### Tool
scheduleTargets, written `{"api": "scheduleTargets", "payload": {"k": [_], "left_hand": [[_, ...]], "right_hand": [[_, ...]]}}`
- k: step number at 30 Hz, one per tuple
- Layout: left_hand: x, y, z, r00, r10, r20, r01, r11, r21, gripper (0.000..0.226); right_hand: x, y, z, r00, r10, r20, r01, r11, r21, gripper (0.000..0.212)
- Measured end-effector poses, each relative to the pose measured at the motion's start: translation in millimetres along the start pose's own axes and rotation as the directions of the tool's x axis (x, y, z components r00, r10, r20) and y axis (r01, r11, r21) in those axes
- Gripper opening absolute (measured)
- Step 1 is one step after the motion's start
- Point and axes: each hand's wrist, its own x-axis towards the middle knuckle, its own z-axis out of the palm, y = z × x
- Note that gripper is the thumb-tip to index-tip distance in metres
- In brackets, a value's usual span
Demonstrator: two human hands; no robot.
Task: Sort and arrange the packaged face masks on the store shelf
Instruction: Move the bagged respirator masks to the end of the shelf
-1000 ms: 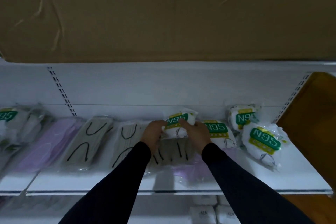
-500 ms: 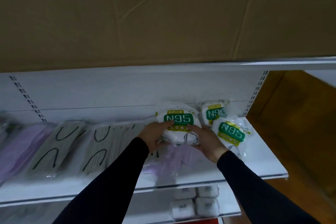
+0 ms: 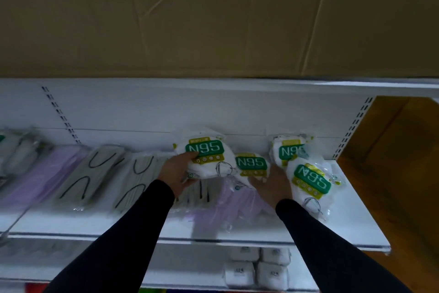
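My left hand (image 3: 177,171) grips a white N95 mask pack (image 3: 204,152) with a green label, held just above the white shelf (image 3: 351,226). My right hand (image 3: 273,183) touches the lower edge of a second N95 pack (image 3: 251,164) lying beside it; how the fingers lie is unclear. Two more N95 packs sit to the right, one at the back (image 3: 289,150) and one in front (image 3: 311,181). A purple mask pack (image 3: 228,212) lies under my hands. Grey packs with black ear loops (image 3: 92,174) (image 3: 140,178) lie to the left.
Another purple pack (image 3: 47,174) and further packs fill the shelf's far left. A big cardboard box (image 3: 213,19) stands on the shelf above. Small white boxes (image 3: 259,266) sit on the shelf below. A brown wooden surface (image 3: 392,162) lies to the right.
My hands have parted: the left keeps the N95 pack and has moved it left, while the right has let go and dropped to a second pack that was hidden beneath.
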Motion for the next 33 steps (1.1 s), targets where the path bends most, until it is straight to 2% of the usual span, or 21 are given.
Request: {"api": "scheduleTargets", "payload": {"k": [3, 5, 6, 9, 13, 16, 18, 20, 23, 26, 28, 30, 33], "left_hand": [[1, 5, -15, 1.000, 0.008, -0.015, -0.008, 1.000, -0.009, 0.014], [3, 6, -20, 1.000, 0.004, -0.016, -0.003, 1.000, 0.001, 0.013], [3, 6, -20, 1.000, -0.002, -0.017, 0.002, 1.000, 0.014, 0.010], [4, 5, -17, 1.000, -0.025, 0.013, 0.024, 0.999, 0.034, 0.010], [3, 5, -6, 0.996, -0.026, 0.089, 0.023, 0.999, 0.032, 0.017], [3, 10, 4, 0.993, -0.023, 0.118, 0.023, 1.000, 0.009, 0.024], [3, 12, 11, 0.988, -0.021, 0.151, 0.022, 1.000, -0.007, 0.031], [3, 15, 20, 0.979, -0.018, 0.204, 0.026, 0.999, -0.036, 0.034], [-1, 16, 37, 0.957, -0.012, 0.289, 0.028, 0.998, -0.051, 0.033], [-2, 13, 49, 0.931, -0.039, 0.362, 0.045, 0.999, -0.009, 0.038], [-6, 9, 55, 0.918, -0.082, 0.389, 0.072, 0.997, 0.040, 0.039], [-10, 3, 63, 0.905, -0.126, 0.406, 0.085, 0.989, 0.117, 0.035], [-16, -10, 79, 0.898, -0.132, 0.420, 0.045, 0.976, 0.211, 0.035]], "right_hand": [[7, -4, 3, 0.997, 0.071, -0.006, -0.072, 0.987, -0.142, 0.084], [4, -14, -5, 0.983, 0.181, -0.034, -0.184, 0.977, -0.105, 0.089], [5, -16, -7, 0.974, 0.226, -0.026, -0.227, 0.971, -0.078, 0.084], [3, -20, -10, 0.974, 0.226, -0.004, -0.226, 0.974, 0.008, 0.056], [1, -16, -9, 0.983, 0.179, -0.038, -0.162, 0.946, 0.282, 0.050], [3, -16, -12, 0.976, 0.211, 0.058, -0.204, 0.774, 0.600, 0.046], [2, -20, -17, 0.970, 0.218, 0.106, -0.224, 0.645, 0.731, 0.046], [-2, -25, -23, 0.968, 0.226, 0.106, -0.218, 0.557, 0.802, 0.047], [-7, -27, -31, 0.969, 0.238, 0.059, -0.172, 0.490, 0.855, 0.050], [-8, -22, -41, 0.981, 0.178, 0.075, -0.155, 0.490, 0.858, 0.047], [-14, -19, -48, 0.988, 0.055, 0.147, -0.153, 0.538, 0.829, 0.032], [-21, -11, -52, 0.970, -0.050, 0.239, -0.177, 0.529, 0.830, 0.027], [-31, 2, -64, 0.952, -0.048, 0.302, -0.244, 0.477, 0.845, 0.027]]}}
